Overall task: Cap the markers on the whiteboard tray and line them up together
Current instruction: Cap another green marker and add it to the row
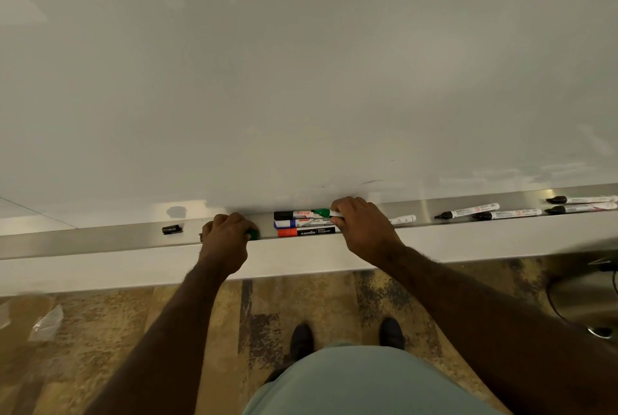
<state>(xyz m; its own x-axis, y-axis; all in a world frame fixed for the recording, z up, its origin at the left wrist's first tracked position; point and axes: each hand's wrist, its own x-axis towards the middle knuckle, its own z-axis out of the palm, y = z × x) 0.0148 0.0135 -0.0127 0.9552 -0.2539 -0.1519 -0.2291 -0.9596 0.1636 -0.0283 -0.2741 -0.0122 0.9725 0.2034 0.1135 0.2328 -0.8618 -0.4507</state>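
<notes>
Whiteboard (301, 63): fills the upper half of the frame, blank. Tray (83, 240): metal ledge running across the middle, left to right. Floor (100, 331): mottled brown, lower frame, with two dark shoes (301, 337) at bottom centre. Right hand (363, 230): centre of frame, fingers curled round a green marker (322, 213), its uncapped tip pointing left. Left hand (225, 237): left of centre, fingers clenched on a green cap (253, 234). Grouped markers, between the hands, lying side by side: black marker (294, 215), blue marker (291, 223), red marker (301, 232), all capped. Loose markers (468, 212): several uncapped black-tipped ones on the tray at right. Black cap (172, 229): alone on the tray, left of the hands.
</notes>
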